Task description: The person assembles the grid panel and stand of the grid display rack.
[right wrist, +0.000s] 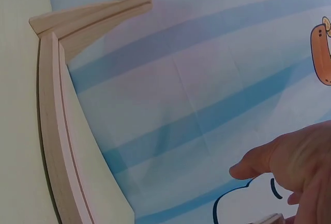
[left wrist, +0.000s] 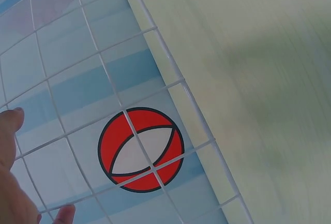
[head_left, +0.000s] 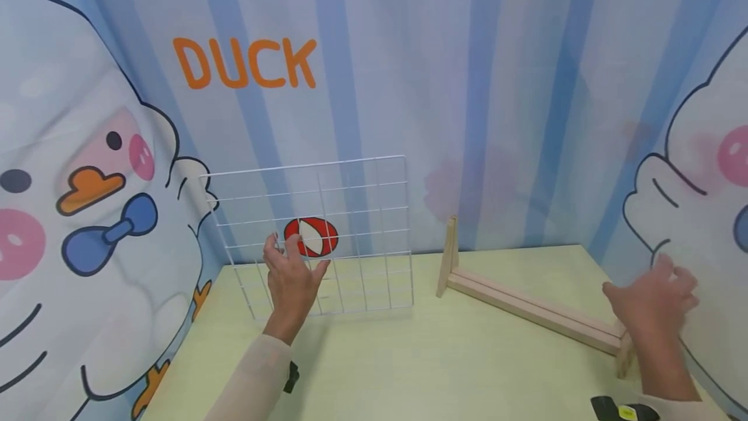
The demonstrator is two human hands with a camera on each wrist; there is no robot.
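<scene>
A white wire grid panel [head_left: 362, 232] stands tilted on the table, its lower edge on the tabletop. In front of its left part is my left hand [head_left: 290, 278], fingers spread and slightly bent, thumb apart; whether the fingertips touch the wires is hard to tell. The left wrist view shows that hand [left wrist: 10, 177] close to the wires. A wooden stand [head_left: 532, 307], one long grooved bar with an upright foot at each end, lies diagonally to the right. My right hand [head_left: 654, 304] hovers beside its near end, thumb and fingers apart, holding nothing visible.
The pale yellow-green table [head_left: 421, 369] extends under both objects. Behind it hangs a striped blue curtain [head_left: 409, 83] with printed ducks and the word DUCK. The red and white ball [head_left: 327, 229] seen through the grid is printed on the curtain.
</scene>
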